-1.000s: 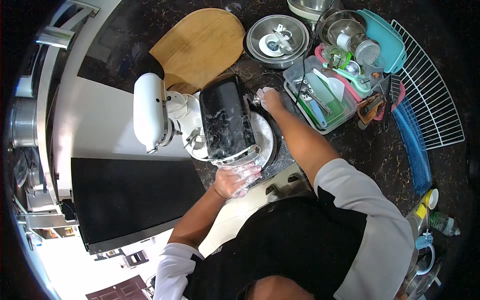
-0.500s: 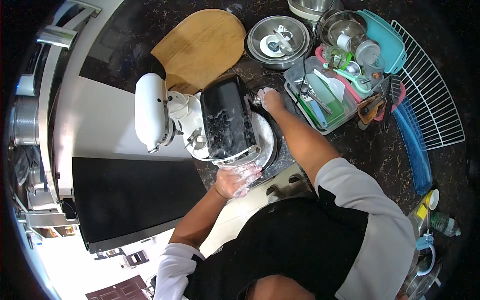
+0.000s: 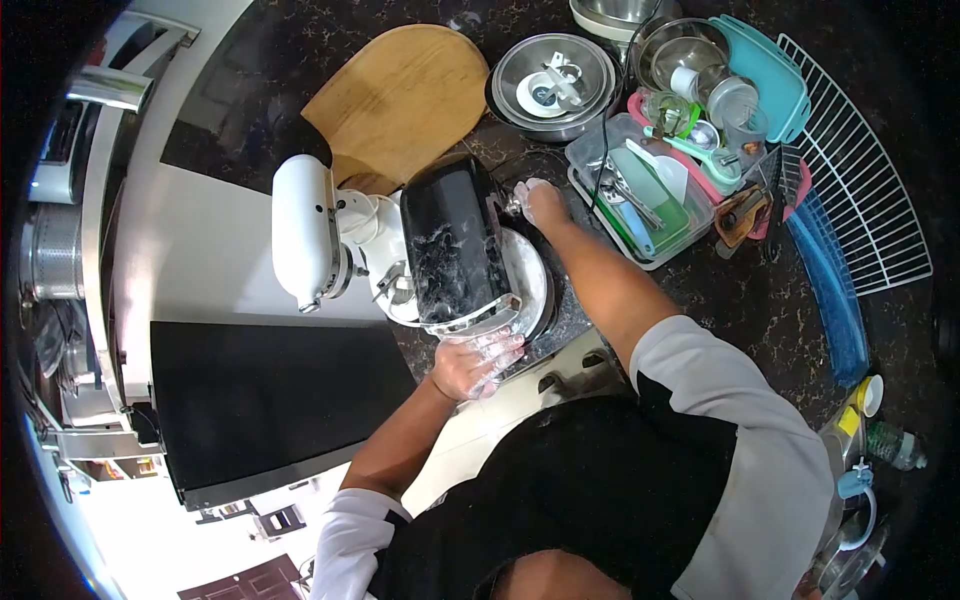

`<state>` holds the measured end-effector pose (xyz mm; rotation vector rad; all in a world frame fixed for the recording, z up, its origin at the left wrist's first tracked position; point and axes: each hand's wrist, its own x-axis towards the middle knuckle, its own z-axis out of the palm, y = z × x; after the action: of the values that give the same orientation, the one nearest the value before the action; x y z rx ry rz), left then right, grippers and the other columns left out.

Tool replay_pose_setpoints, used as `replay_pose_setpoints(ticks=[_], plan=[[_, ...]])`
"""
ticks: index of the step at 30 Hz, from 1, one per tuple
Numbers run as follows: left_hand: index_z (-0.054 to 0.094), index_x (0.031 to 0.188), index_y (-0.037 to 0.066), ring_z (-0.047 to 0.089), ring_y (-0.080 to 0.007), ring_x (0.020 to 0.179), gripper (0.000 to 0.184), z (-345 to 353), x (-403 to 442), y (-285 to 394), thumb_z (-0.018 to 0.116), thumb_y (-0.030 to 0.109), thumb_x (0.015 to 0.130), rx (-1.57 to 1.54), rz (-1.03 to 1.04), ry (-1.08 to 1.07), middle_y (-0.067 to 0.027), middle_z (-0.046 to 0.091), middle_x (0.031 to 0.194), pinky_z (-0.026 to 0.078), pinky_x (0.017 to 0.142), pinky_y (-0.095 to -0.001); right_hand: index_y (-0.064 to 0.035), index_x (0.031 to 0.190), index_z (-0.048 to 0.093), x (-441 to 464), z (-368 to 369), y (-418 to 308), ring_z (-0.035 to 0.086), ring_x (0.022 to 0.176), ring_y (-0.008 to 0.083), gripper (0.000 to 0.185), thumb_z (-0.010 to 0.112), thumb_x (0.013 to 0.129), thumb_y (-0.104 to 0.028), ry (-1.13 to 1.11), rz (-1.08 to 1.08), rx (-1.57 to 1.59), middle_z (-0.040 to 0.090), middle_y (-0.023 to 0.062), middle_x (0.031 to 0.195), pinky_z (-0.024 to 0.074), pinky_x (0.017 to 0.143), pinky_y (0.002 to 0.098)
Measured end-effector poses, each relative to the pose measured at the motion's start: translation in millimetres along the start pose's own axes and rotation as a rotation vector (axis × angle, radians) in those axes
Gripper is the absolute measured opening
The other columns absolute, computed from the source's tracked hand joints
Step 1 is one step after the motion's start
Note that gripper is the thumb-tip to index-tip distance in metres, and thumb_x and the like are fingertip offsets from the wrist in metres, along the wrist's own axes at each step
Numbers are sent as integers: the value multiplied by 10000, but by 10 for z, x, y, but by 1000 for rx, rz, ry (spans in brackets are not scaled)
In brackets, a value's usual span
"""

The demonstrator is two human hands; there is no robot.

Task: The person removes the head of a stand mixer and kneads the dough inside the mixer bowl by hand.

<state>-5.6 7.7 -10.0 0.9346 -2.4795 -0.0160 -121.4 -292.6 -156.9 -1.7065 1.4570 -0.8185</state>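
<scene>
A black stand mixer [image 3: 455, 235], dusted with flour, stands on the dark counter in the middle of view. My left hand [image 3: 475, 362], powdered white, lies with fingers stretched out at the mixer's near end, by its silver trim and the rim of a pale round bowl [image 3: 527, 280]. On the far right side, my right hand [image 3: 541, 200] has its floury fingers closed around a small metal knob [image 3: 512, 204] of the mixer. The head of the mixer partly covers the bowl, and the bowl's contents cannot be made out.
A white stand mixer [image 3: 304, 232] is left of the black one. Behind lie a wooden board [image 3: 400, 95] and nested steel bowls [image 3: 515, 70]. A plastic bin [image 3: 655, 250] of utensils, a white wire rack [image 3: 865, 190] and a blue tray [image 3: 835, 310] stand right.
The view has shifted very slightly. Both hands keep their places at the black mixer, with no other clear difference.
</scene>
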Motion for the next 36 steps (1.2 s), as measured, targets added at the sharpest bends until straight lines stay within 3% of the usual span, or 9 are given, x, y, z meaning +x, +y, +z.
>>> replay_pose_setpoints(ticks=[3, 36], plan=[[755, 1217, 67, 694, -232, 1217, 428, 6, -18, -4, 462, 250, 965, 11, 1, 5, -57, 707, 1354, 555, 1012, -337, -50, 904, 680, 24, 19, 27, 638, 892, 506, 456, 508, 1001, -461, -20, 18, -6, 717, 225, 974, 500, 783, 583], [752, 1225, 64, 710, -228, 1189, 435, 11, 10, 5, 461, 262, 971, 11, -18, 8, -55, 719, 1331, 562, 983, -333, -58, 920, 696, 26, -15, 9, 634, 871, 495, 431, 537, 956, -457, -56, 61, 39, 723, 213, 976, 507, 769, 557]])
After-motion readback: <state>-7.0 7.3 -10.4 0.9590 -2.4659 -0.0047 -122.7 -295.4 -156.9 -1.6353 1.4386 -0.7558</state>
